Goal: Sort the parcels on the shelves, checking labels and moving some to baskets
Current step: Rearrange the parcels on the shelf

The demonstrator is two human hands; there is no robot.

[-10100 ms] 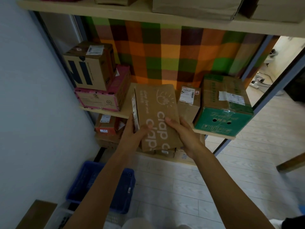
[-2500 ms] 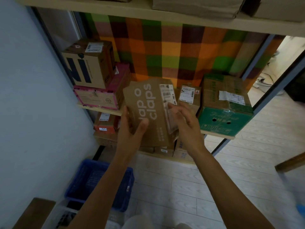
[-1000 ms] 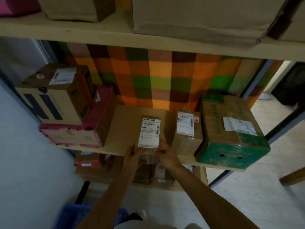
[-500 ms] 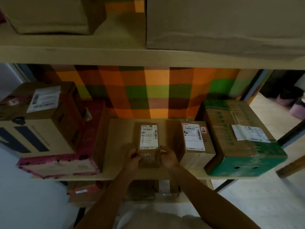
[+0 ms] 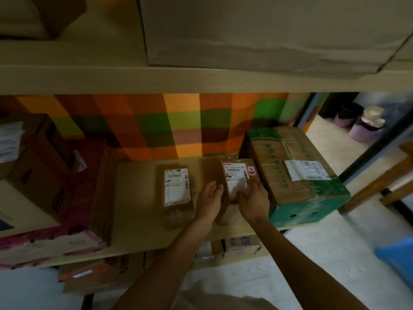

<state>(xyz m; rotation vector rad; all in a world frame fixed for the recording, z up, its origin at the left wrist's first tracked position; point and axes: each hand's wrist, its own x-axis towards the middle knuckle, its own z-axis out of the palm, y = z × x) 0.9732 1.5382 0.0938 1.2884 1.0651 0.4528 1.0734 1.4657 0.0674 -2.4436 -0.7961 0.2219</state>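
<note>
A wooden shelf (image 5: 138, 198) backed by checked cloth holds parcels. At far right sits a green-and-brown carton (image 5: 297, 175); at left, a pink box (image 5: 55, 242) under a brown one. The narrow brown parcel (image 5: 176, 191), held in both hands a moment ago, now lies released mid-shelf, label up, likely checked and staying. Both hands have moved right to the small labelled parcel (image 5: 234, 175) beside the carton. The right hand (image 5: 253, 201) curls over its near top; the left hand (image 5: 210, 202) lies against its left side, grip unclear.
</note>
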